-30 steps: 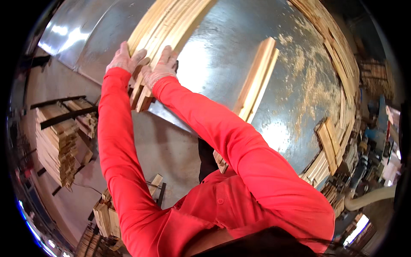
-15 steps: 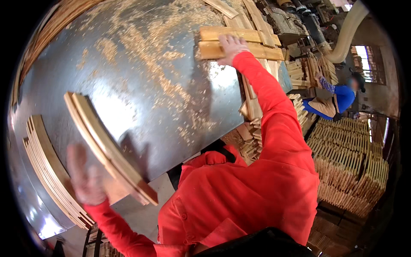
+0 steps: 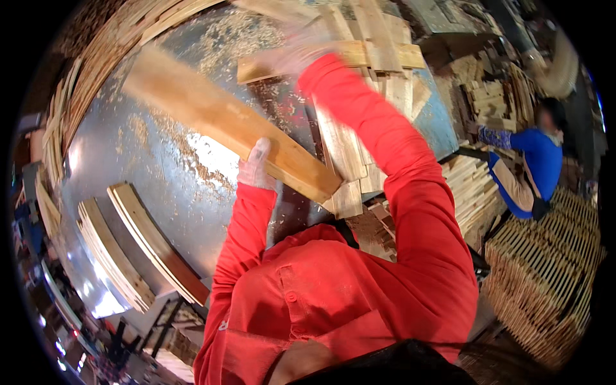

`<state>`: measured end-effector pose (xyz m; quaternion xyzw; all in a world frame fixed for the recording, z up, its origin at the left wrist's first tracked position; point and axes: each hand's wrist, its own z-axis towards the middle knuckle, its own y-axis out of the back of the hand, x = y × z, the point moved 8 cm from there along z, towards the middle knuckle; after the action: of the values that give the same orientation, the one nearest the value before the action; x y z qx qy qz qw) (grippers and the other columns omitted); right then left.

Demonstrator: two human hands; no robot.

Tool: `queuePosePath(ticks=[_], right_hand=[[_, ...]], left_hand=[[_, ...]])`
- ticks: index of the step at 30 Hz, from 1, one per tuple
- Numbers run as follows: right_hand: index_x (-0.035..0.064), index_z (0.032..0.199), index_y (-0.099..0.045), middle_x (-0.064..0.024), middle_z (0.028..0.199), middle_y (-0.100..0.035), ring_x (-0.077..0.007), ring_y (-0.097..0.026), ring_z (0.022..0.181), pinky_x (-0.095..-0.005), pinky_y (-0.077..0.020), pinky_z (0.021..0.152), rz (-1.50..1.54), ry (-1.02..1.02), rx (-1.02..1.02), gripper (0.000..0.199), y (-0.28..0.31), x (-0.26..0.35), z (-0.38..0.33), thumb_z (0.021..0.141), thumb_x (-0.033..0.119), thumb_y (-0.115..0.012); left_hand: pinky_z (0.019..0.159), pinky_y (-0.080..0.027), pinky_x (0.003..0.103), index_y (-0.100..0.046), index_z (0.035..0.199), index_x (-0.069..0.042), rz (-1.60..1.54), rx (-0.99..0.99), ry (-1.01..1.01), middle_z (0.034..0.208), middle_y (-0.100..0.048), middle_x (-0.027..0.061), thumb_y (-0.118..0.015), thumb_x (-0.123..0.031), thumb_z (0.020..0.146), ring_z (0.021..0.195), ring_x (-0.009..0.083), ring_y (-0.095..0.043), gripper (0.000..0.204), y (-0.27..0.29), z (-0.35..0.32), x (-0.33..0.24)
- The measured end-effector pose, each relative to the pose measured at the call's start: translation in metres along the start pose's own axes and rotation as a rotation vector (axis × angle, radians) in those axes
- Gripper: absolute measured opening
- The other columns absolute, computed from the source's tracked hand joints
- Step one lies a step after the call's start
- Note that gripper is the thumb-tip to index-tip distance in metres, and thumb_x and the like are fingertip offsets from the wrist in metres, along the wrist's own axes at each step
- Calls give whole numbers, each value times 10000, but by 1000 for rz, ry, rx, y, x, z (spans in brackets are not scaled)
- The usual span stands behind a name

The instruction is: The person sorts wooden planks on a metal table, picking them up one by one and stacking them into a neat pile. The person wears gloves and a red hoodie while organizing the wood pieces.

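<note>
Closest to the camera, on the near edge of the sawdust-strewn metal table [image 3: 147, 167], the left hand [image 3: 256, 168] lay gloved on a long wooden board [image 3: 224, 125], fingers curled over its near edge in a light grip. That board ran slantwise from the near side of the table up toward the far left, its near end overhanging loose planks [image 3: 343, 151]. With only one end held, it could swing or slide on the slick, dusty metal and knock those planks off the edge. Farther out, the right hand [image 3: 301, 54] was blurred over a short plank [image 3: 333, 58] — probably closed on it, though I cannot tell how firmly. Stacked curved slats [image 3: 138, 247] sat to the left, well apart from both hands. Beyond the table's right side, a person in blue [image 3: 529, 163] worked beside timber stacks [image 3: 545, 269] — near enough to be in the way of a wide swing.
</note>
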<state>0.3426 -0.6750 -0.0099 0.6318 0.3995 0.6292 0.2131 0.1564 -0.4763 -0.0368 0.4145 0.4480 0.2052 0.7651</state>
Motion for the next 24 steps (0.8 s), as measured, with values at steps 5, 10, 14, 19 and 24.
queuePosePath(ticks=[5, 10, 14, 19, 24], right_hand=[[-9, 1321, -464, -218, 1206, -609, -306, -617, 1092, -427, -483, 925, -421, -903, -482, 951, 125, -198, -108, 676, 629, -747], [-33, 1367, -413, -272, 1303, -538, -358, -536, 1217, -407, -430, 1030, 210, -850, -497, 835, 105, -162, -173, 750, 396, -776], [10, 1337, -491, -238, 1296, -527, -319, -542, 1177, -429, -450, 1003, 145, -590, -223, 689, 9, -53, -235, 795, 380, -701], [104, 1431, -415, -176, 1523, -312, -362, -387, 1348, -433, -298, 1123, -39, -403, 37, 911, 2, -12, -214, 772, 715, -563], [75, 1319, -508, -196, 1228, -598, -365, -551, 1156, -442, -400, 1029, -1194, -86, -406, 722, 94, -137, -124, 721, 436, -692]], left_hand=[[920, -518, 330, -520, 1320, -124, -382, 292, 578, 1310, -561, 93, -673, -15, 649, 1109, 307, -590, 697, -58, -18, 83], [956, -485, 322, -495, 1346, -118, 324, 543, 132, 1368, -521, 80, -669, -88, 709, 1138, 286, -575, 661, -79, -8, 36], [1005, -433, 363, -491, 1348, -114, -945, 51, 938, 1327, -534, 108, -722, -237, 808, 1193, 285, -532, 600, -82, -13, 23], [859, -525, 382, -598, 1176, -48, -1564, -102, 1449, 1071, -645, 104, -795, -204, 763, 945, 270, -629, 483, -104, -26, 4], [880, -494, 381, -655, 1095, -42, -1532, -153, 1362, 1058, -653, 67, -744, -138, 795, 997, 233, -601, 327, -90, -43, 17]])
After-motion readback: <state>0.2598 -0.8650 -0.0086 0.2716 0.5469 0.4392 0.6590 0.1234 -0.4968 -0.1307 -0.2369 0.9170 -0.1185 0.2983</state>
